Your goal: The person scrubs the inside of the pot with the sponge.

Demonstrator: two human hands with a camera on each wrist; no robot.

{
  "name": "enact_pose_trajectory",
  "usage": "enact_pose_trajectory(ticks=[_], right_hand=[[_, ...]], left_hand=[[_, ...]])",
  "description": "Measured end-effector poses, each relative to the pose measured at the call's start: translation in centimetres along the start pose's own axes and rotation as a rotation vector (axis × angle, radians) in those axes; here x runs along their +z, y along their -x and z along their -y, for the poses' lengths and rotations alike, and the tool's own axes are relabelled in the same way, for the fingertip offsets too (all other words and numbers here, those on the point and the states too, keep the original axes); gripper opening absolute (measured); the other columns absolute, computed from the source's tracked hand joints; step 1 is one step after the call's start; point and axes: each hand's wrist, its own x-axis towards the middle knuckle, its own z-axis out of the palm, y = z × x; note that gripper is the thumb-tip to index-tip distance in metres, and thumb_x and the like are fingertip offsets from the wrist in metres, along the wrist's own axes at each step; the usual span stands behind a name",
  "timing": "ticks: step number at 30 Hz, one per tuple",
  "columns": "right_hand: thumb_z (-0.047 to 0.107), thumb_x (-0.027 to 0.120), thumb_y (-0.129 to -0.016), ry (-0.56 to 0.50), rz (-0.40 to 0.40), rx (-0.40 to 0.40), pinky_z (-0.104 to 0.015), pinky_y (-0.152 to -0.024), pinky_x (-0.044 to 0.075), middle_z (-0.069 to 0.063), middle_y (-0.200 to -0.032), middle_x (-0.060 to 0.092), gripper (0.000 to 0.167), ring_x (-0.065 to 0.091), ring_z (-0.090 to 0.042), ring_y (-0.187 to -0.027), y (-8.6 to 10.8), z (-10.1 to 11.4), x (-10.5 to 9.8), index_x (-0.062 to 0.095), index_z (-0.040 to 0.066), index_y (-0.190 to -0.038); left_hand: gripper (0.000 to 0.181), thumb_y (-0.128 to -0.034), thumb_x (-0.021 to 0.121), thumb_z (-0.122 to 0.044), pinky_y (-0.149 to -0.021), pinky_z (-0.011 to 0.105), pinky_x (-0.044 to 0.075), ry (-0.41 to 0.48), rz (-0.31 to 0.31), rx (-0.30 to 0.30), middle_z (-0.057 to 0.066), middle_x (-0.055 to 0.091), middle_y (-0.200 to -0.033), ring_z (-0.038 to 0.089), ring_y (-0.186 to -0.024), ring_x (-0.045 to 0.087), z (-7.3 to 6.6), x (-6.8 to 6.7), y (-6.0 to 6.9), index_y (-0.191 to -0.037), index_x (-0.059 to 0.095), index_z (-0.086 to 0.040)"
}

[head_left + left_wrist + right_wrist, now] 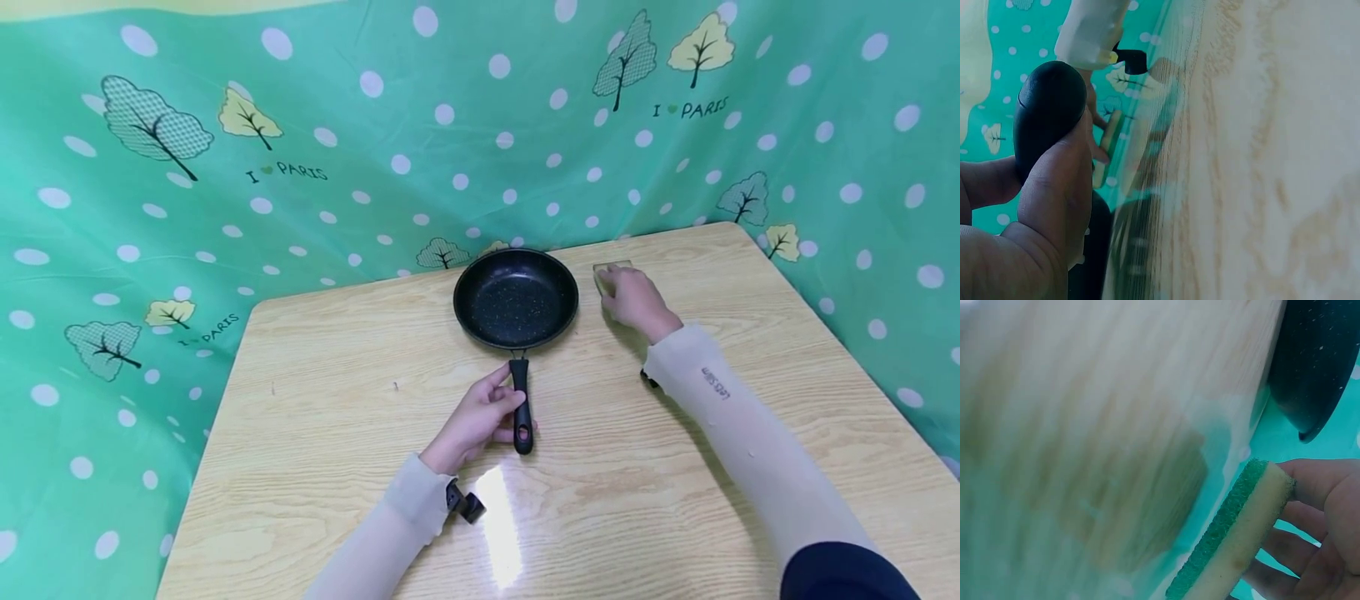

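A black frying pan point(516, 300) sits toward the back of the wooden table, its handle point(522, 408) pointing at me. My left hand point(483, 417) holds that handle from the left; the left wrist view shows the thumb and fingers on the rounded handle end point(1050, 112). To the right of the pan, my right hand point(636, 298) grips a sponge point(1235, 534), yellowish with a green scouring layer. In the right wrist view the green side faces the tabletop, and the fingers lie on the yellow side. Most of the sponge is hidden under the hand in the head view.
The wooden table point(337, 400) has its back edge against a green polka-dot cloth point(465, 108), which also hangs at both sides. A bright light reflection lies on the tabletop near the left wrist. Each wrist wears a small black camera point(467, 504).
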Motion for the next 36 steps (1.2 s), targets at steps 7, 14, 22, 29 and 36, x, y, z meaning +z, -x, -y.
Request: enact_pose_trajectory(ticks=[7, 14, 22, 29, 36], right_hand=[[0.002, 0.054, -0.101, -0.035, 0.058, 0.050, -0.063, -0.127, 0.026, -0.031, -0.165, 0.031, 0.055, 0.026, -0.054, -0.151, 0.24, -0.15, 0.52, 0.043, -0.009, -0.154], [0.002, 0.060, -0.099, -0.010, 0.091, 0.058, -0.064, -0.125, 0.028, -0.031, -0.164, 0.032, 0.058, 0.027, -0.055, -0.150, 0.10, -0.12, 0.48, 0.043, -0.009, -0.153], [0.002, 0.062, -0.099, 0.000, 0.100, 0.053, -0.064, -0.126, 0.027, -0.031, -0.164, 0.031, 0.059, 0.026, -0.056, -0.150, -0.26, -0.09, 0.29, 0.043, -0.010, -0.153], [0.002, 0.064, -0.100, -0.012, 0.108, 0.057, -0.065, -0.125, 0.027, -0.033, -0.165, 0.028, 0.061, 0.025, -0.056, -0.150, -0.40, -0.31, 0.73, 0.042, -0.010, -0.155], [0.016, 0.065, -0.102, 0.018, 0.079, -0.012, -0.065, -0.128, 0.018, -0.037, -0.163, 0.028, 0.063, 0.018, -0.057, -0.153, 0.13, -0.23, 0.51, 0.042, -0.014, -0.153]], left_hand=[[0.069, -0.1095, 0.051, -0.002, -0.074, 0.042, 0.068, 0.021, -0.004, 0.002, 0.019, 0.061, -0.114, 0.027, -0.084, 0.075, 0.01, 0.21, -0.12, -0.169, 0.017, -0.008], [0.069, -0.1092, 0.051, -0.001, -0.074, 0.043, 0.068, 0.034, -0.010, 0.009, 0.015, 0.060, -0.111, 0.026, -0.082, 0.075, 0.00, 0.35, -0.13, -0.169, 0.017, -0.006], [0.069, -0.1095, 0.051, -0.002, -0.073, 0.042, 0.069, 0.031, -0.004, 0.012, 0.015, 0.061, -0.111, 0.025, -0.081, 0.075, -0.02, 0.26, -0.32, -0.169, 0.017, -0.006], [0.069, -0.1094, 0.052, -0.003, -0.074, 0.042, 0.069, 0.007, 0.005, 0.012, 0.014, 0.062, -0.108, 0.034, -0.090, 0.077, -0.14, 0.21, -0.47, -0.169, 0.018, -0.007], [0.068, -0.1101, 0.053, -0.008, -0.076, 0.041, 0.068, -0.005, 0.014, 0.005, 0.019, 0.064, -0.112, 0.026, -0.089, 0.077, 0.00, -0.01, -0.45, -0.169, 0.020, -0.009]])
